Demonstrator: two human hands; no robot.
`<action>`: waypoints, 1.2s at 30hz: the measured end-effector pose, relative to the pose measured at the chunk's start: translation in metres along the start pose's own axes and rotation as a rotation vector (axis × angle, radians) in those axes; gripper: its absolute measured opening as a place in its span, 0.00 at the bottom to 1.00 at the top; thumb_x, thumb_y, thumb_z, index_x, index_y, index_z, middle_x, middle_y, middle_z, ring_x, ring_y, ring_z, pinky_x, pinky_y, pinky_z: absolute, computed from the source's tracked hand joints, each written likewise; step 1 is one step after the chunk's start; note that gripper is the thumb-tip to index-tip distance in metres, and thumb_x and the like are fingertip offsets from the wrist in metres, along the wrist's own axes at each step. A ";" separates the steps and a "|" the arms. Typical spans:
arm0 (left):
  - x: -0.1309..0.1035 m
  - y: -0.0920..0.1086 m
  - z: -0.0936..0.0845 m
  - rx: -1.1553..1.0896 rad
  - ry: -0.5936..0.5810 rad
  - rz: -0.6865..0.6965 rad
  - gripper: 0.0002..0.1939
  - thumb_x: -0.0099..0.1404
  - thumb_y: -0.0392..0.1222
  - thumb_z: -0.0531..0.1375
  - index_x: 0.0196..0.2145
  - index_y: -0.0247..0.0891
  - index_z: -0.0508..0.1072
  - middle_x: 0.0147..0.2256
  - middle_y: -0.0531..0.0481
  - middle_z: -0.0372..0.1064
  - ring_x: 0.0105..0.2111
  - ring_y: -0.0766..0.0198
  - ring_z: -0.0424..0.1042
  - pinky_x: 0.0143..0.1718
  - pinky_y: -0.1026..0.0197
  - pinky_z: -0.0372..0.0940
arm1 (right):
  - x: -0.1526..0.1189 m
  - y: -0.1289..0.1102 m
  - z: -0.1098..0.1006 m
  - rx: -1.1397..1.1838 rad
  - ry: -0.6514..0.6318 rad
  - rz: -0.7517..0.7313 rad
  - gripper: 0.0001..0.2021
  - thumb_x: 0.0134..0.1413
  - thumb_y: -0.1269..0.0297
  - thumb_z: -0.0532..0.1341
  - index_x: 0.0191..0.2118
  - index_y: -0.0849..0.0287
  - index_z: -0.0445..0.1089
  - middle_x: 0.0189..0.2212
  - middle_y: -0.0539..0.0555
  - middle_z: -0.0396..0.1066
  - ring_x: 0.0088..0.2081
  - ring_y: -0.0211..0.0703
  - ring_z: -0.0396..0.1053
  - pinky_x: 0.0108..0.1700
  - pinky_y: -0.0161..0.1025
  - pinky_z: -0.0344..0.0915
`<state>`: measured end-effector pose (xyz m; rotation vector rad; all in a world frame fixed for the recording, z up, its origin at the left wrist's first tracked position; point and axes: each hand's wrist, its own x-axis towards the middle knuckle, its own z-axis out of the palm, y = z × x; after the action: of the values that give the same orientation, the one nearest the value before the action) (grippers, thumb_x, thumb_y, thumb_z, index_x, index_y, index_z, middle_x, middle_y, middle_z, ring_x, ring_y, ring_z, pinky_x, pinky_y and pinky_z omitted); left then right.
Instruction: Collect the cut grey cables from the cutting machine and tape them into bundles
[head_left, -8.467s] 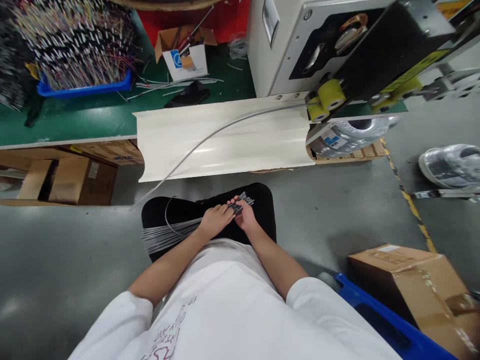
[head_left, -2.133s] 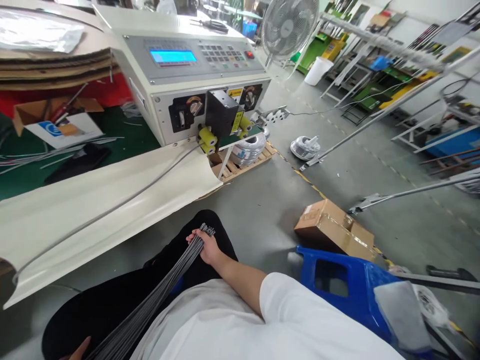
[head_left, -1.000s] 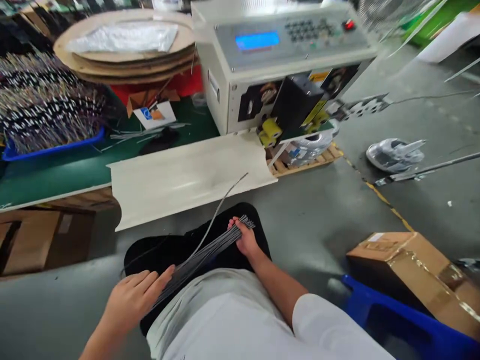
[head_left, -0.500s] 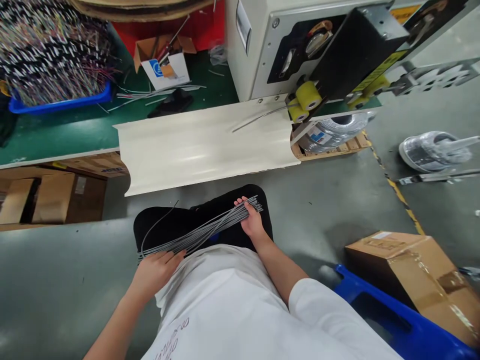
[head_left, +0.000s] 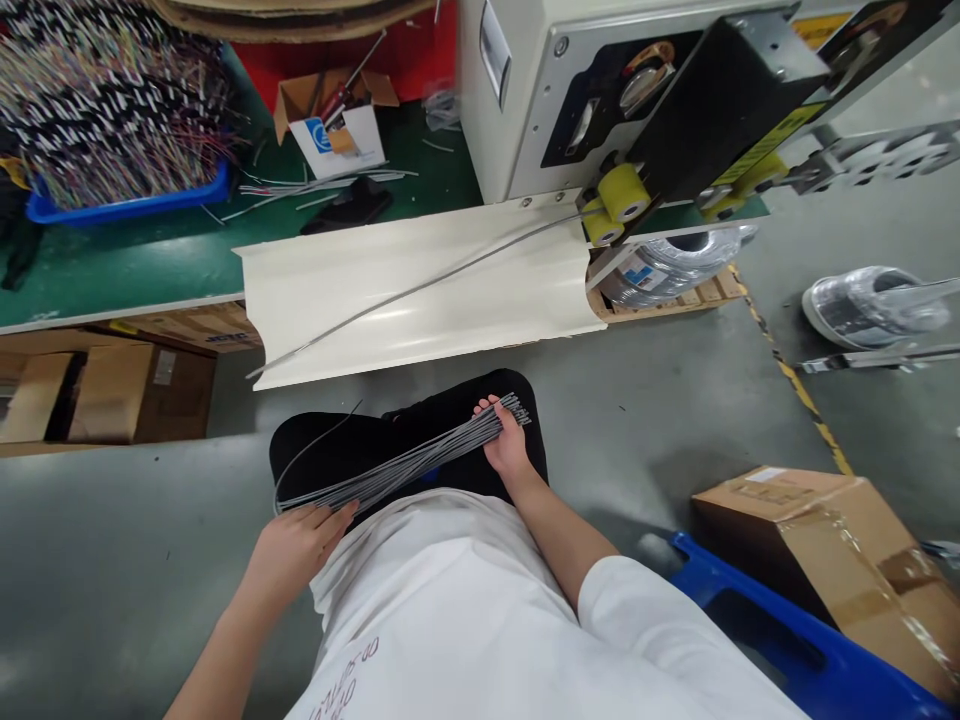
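Observation:
A bundle of thin grey cables (head_left: 427,460) lies slantwise across my lap. My left hand (head_left: 300,545) is wrapped over its left end, with one loose cable curling up beside it. Around the right end, my right hand (head_left: 506,440) holds the bundle with the cable tips sticking out past the fingers. Above my knees is a cream curved trough (head_left: 420,310). A single grey cable (head_left: 450,272) stretches over it from the yellow rollers (head_left: 622,192) of the machine to beyond the trough's lower left corner.
On the green bench (head_left: 150,265) are a blue tray (head_left: 135,208) full of wires and a small carton (head_left: 337,150) with tools. Cable coils (head_left: 667,265) sit under the machine. Boxes (head_left: 112,395) stand at left; a large carton (head_left: 832,540) and blue chair (head_left: 750,600) are at right.
The cable from the rollers has grown much longer, reaching left across the whole trough. My left hand has shifted slightly left along the bundle. The view has moved a little.

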<state>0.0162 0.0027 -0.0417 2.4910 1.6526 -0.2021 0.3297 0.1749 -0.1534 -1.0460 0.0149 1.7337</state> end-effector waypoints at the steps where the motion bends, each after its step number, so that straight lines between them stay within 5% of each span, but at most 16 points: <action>1: -0.001 0.001 0.001 -0.004 -0.019 -0.013 0.16 0.70 0.44 0.53 0.53 0.49 0.72 0.26 0.53 0.72 0.27 0.65 0.71 0.28 0.62 0.59 | 0.000 0.000 0.000 0.000 0.008 -0.002 0.10 0.47 0.62 0.69 0.38 0.56 0.75 0.34 0.50 0.77 0.37 0.41 0.74 0.44 0.41 0.71; 6: -0.009 -0.008 0.000 -0.040 -0.190 -0.180 0.22 0.72 0.47 0.48 0.61 0.49 0.64 0.31 0.49 0.75 0.29 0.62 0.72 0.27 0.61 0.59 | -0.001 0.000 0.000 0.003 -0.001 -0.022 0.10 0.48 0.62 0.69 0.38 0.56 0.75 0.28 0.47 0.74 0.32 0.37 0.72 0.40 0.39 0.71; 13: -0.045 -0.079 -0.007 -0.112 -0.529 -0.645 0.30 0.69 0.52 0.41 0.63 0.39 0.59 0.43 0.41 0.75 0.38 0.49 0.74 0.31 0.54 0.64 | 0.002 0.001 0.000 -0.048 0.002 -0.055 0.12 0.44 0.65 0.71 0.38 0.57 0.75 0.30 0.49 0.75 0.34 0.41 0.74 0.41 0.42 0.73; 17: -0.041 -0.087 -0.001 -0.173 -0.612 -0.583 0.33 0.66 0.51 0.46 0.65 0.33 0.57 0.46 0.37 0.72 0.46 0.45 0.71 0.43 0.48 0.66 | 0.005 0.003 -0.002 -0.050 0.006 -0.032 0.13 0.43 0.65 0.71 0.38 0.56 0.75 0.31 0.50 0.77 0.35 0.42 0.75 0.43 0.43 0.73; 21: 0.025 -0.054 -0.022 -0.408 -0.476 -0.339 0.33 0.67 0.53 0.49 0.67 0.42 0.52 0.58 0.41 0.64 0.56 0.49 0.65 0.53 0.50 0.64 | 0.003 0.003 -0.004 -0.027 -0.019 0.001 0.11 0.43 0.64 0.71 0.36 0.57 0.75 0.30 0.51 0.77 0.33 0.42 0.75 0.42 0.42 0.73; 26: 0.172 0.014 -0.057 -0.689 -0.133 0.105 0.25 0.71 0.51 0.46 0.65 0.53 0.56 0.63 0.54 0.59 0.62 0.60 0.59 0.61 0.56 0.58 | -0.002 0.002 -0.006 -0.044 -0.044 0.009 0.11 0.43 0.61 0.70 0.35 0.58 0.75 0.29 0.51 0.77 0.32 0.42 0.75 0.39 0.40 0.73; 28: 0.226 0.041 -0.054 -0.736 -0.025 0.168 0.25 0.72 0.51 0.45 0.64 0.51 0.57 0.64 0.54 0.57 0.63 0.62 0.57 0.64 0.56 0.55 | -0.004 0.003 -0.006 -0.066 -0.062 -0.015 0.11 0.44 0.60 0.69 0.35 0.58 0.75 0.27 0.51 0.77 0.30 0.42 0.74 0.38 0.41 0.73; 31: 0.283 0.075 -0.037 -0.773 -0.063 0.200 0.25 0.72 0.50 0.45 0.65 0.47 0.57 0.64 0.52 0.57 0.63 0.63 0.58 0.62 0.57 0.57 | -0.006 0.003 -0.005 -0.099 -0.070 -0.089 0.10 0.45 0.60 0.69 0.34 0.57 0.74 0.26 0.49 0.76 0.30 0.43 0.74 0.38 0.42 0.73; 36: 0.311 0.100 -0.009 -0.737 -0.129 0.259 0.20 0.71 0.44 0.47 0.55 0.46 0.71 0.51 0.54 0.74 0.50 0.66 0.73 0.52 0.64 0.66 | -0.003 0.000 -0.003 -0.113 -0.028 -0.189 0.11 0.43 0.63 0.69 0.36 0.54 0.73 0.31 0.48 0.77 0.34 0.45 0.75 0.40 0.41 0.72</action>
<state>0.2285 0.2472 -0.0879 2.0276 1.0654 0.2332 0.3318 0.1712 -0.1533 -1.0694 -0.1964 1.5918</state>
